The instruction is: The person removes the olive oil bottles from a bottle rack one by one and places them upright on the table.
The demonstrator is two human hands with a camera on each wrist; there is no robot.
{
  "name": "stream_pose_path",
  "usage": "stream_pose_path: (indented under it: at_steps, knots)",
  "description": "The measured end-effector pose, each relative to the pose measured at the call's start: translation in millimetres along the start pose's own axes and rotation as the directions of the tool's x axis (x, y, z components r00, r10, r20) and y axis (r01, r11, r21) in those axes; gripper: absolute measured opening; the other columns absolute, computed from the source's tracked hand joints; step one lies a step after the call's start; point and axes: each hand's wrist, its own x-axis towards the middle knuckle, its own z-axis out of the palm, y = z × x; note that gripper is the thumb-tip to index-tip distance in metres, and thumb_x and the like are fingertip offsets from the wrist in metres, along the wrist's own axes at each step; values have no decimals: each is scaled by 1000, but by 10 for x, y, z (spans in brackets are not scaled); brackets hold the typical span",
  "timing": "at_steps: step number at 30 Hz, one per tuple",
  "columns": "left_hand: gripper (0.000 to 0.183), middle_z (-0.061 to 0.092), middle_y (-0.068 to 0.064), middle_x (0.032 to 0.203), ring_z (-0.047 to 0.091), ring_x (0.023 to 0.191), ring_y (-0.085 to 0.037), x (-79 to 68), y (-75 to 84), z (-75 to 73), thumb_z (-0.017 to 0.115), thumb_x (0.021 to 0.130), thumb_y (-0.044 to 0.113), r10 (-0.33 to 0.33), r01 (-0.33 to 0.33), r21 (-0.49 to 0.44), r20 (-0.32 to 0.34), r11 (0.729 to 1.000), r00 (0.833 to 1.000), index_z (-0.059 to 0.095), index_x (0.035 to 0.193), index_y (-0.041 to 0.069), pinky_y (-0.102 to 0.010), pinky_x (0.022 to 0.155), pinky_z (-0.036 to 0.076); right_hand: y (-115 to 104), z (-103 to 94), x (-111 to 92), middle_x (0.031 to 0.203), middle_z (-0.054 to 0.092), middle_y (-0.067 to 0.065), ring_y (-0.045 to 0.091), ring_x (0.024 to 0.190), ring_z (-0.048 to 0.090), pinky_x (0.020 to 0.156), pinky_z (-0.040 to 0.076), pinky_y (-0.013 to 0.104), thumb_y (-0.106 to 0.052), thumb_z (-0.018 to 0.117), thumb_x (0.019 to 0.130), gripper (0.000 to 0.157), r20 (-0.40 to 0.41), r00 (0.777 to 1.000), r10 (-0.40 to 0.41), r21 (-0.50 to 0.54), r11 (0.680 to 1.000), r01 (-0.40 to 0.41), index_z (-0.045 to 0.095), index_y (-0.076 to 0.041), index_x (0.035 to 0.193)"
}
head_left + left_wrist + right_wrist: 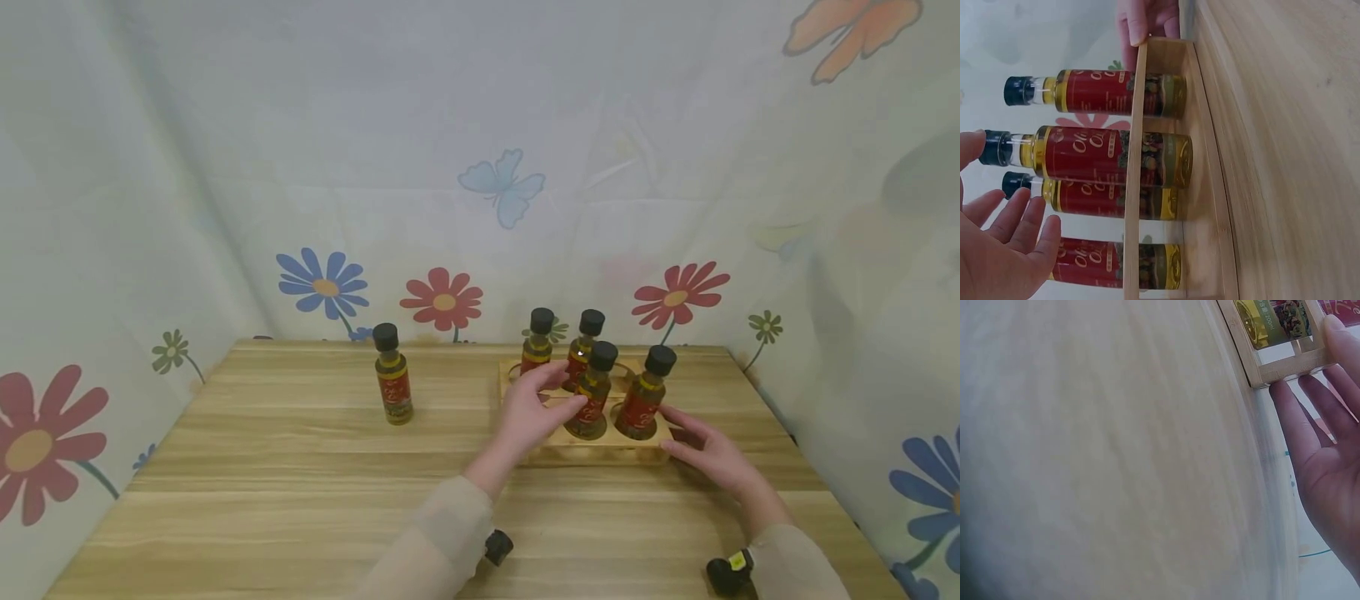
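A light wooden rack holds several olive oil bottles with black caps and red labels. My left hand reaches over its left part, fingers spread, thumb close to the front middle bottle. In the left wrist view that hand closes round nothing; whether the thumb touches the cap I cannot tell. My right hand holds the rack's right end, thumb on the top board and fingers against the side, as the right wrist view shows. The front right bottle stands nearest it.
Apart from the rack, a single olive oil bottle stands upright on the left of the wooden table. Two more bottles, one of them the back left bottle, stand in the rack's rear row. A flowered cloth hangs behind.
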Motion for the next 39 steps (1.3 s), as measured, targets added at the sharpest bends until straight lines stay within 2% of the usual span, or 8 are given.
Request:
stream_pose_path:
  at_steps: [2, 6, 11, 17, 21, 24, 32, 39]
  knots:
    - [53, 68, -8, 121, 61, 114, -27, 16, 10, 33, 78, 86, 25, 8, -8, -2, 11, 1000, 1000, 61, 133, 6, -50, 94, 50, -5, 2, -3, 150, 37, 29, 47, 125, 50, 97, 46, 26, -23, 65, 98, 64, 4, 1000, 0, -10, 1000, 1, 37, 3, 149]
    - [54, 67, -4, 123, 60, 116, -22, 53, 18, 92, 78, 87, 27, 7, -7, 6, 20, 1000, 1000, 60, 135, 10, -46, 97, 48, -16, 3, -6, 151, 37, 28, 47, 125, 50, 98, 46, 29, -23, 65, 98, 64, 3, 1000, 9, -11, 1000, -9, 37, 2, 150]
    - [56, 65, -3, 126, 59, 117, -17, 109, 34, 163, 77, 87, 28, 26, -26, 28, 14, 999, 1000, 59, 137, 11, -41, 100, 47, -26, 0, -4, 151, 36, 29, 48, 126, 49, 96, 43, 21, -18, 65, 98, 63, 7, 1000, 5, 4, 1000, -5, 37, 1, 150]
    - [56, 65, 0, 125, 60, 114, -16, 158, 89, 235, 78, 87, 29, 36, -37, 34, 25, 999, 999, 58, 139, 16, -44, 96, 50, -30, 0, -6, 151, 37, 28, 47, 126, 49, 96, 43, 21, -18, 64, 98, 62, 4, 1000, 10, 4, 1000, -10, 38, 1, 150]
    - [56, 66, 5, 119, 61, 106, -12, 195, 126, 265, 78, 87, 29, 28, -28, 16, 25, 999, 999, 58, 138, 18, -39, 90, 53, -28, -2, -7, 150, 37, 28, 48, 126, 49, 94, 41, 17, -17, 64, 98, 61, 5, 1000, 1, 19, 1000, -2, 38, 0, 150]
    - [58, 66, 7, 121, 61, 109, -11, 221, 148, 284, 79, 86, 31, 4, -5, 7, 20, 1000, 1000, 57, 139, 21, -34, 92, 52, -26, -3, -9, 150, 37, 29, 49, 127, 48, 94, 40, 16, -17, 64, 98, 61, 4, 1000, -2, 27, 1000, 2, 38, 1, 150]
    - [66, 59, 0, 136, 56, 122, -16, 270, 149, 328, 79, 87, 27, -14, 14, -26, -1, 1000, 1000, 50, 147, 25, -34, 96, 50, -14, 7, -13, 151, 37, 28, 49, 128, 46, 95, 40, 17, -23, 64, 98, 63, 2, 1000, 15, 18, 1000, -15, 38, 1, 150]
    - [60, 64, 0, 127, 59, 116, -13, 324, 145, 362, 78, 87, 19, -16, 15, -24, -32, 1000, 999, 55, 142, 27, -32, 96, 50, 11, 10, -8, 151, 36, 28, 49, 129, 45, 93, 36, 11, -22, 65, 98, 63, 2, 1000, 1, 33, 999, -1, 38, 1, 150]
